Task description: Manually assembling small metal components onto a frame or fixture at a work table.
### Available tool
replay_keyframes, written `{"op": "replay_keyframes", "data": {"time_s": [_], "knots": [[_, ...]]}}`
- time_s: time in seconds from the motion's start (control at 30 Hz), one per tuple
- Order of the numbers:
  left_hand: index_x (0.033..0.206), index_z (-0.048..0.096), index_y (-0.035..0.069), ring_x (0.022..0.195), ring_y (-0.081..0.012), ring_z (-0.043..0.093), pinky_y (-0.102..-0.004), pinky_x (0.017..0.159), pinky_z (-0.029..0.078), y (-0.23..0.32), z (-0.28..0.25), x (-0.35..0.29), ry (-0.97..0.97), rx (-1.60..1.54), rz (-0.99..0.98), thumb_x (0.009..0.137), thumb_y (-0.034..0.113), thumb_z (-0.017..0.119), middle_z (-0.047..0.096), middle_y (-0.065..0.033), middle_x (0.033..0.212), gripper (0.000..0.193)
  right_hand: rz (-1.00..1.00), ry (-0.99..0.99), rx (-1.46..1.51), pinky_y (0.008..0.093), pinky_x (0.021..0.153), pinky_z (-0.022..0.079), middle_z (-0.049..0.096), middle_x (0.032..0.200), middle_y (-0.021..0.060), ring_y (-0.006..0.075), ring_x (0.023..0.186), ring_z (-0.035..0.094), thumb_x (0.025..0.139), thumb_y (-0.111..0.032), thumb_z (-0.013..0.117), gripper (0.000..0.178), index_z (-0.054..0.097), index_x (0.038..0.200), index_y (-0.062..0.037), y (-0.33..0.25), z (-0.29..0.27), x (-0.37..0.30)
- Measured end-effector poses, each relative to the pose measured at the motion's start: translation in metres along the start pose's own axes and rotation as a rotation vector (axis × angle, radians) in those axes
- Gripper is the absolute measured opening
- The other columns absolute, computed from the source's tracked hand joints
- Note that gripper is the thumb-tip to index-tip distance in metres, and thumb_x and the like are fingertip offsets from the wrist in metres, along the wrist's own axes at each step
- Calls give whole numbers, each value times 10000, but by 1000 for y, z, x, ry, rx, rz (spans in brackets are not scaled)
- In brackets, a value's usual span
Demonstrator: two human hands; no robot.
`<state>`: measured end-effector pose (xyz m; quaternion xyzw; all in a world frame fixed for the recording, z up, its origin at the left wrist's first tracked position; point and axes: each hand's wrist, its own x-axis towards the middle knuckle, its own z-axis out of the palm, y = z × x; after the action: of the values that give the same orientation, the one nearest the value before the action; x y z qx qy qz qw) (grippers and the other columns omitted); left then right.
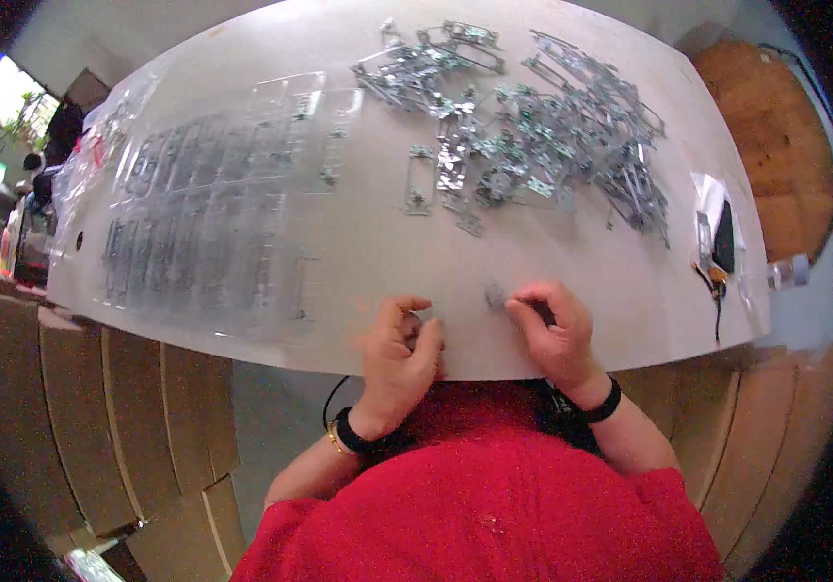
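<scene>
Over the near edge of the white table (pixel 363 262), my left hand (pixel 399 351) is curled, thumb toward the fingertips, around something small and greyish that I cannot make out. To its right, my right hand (pixel 562 338) pinches a small grey metal piece (pixel 494 295) between thumb and fingertips; the piece is blurred. Beyond both hands lies a heap of loose silvery metal frame-shaped parts (pixel 543 136). One thin rectangular metal frame (pixel 419 180) rests at the heap's left side, apart from most of it.
Clear plastic trays (pixel 198 209) with rows of metal parts cover the table's left side. On the right lie a dark tool with orange parts (pixel 717 276) and a white sheet (pixel 712 199). A round wooden top (pixel 770 136) stands beyond; cardboard boxes (pixel 135 417) stand below the table.
</scene>
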<state>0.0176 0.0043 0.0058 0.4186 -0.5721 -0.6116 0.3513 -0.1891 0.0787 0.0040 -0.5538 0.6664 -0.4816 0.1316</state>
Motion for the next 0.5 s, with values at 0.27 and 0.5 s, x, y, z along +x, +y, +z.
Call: {"op": "replay_keyframes", "data": {"time_s": [0.27,0.5], "knots": [[1210,530,34,593,-66,547,-248,496,431,-6,0,0,-25,14,14,979,46,616,600,-6,730,247,-45,-2,-14,335,692,528,689,890,131,260,775,679,883,-21,736,117,667,971,-55,3,3,-2],[1200,548,38,593,-68,557,-264,498,443,-6,3,0,-28,13,-18,970,55,619,602,-5,728,241,52,5,2,338,695,526,700,896,116,253,766,671,871,-18,750,125,673,961,-58,2,1,-5]]}}
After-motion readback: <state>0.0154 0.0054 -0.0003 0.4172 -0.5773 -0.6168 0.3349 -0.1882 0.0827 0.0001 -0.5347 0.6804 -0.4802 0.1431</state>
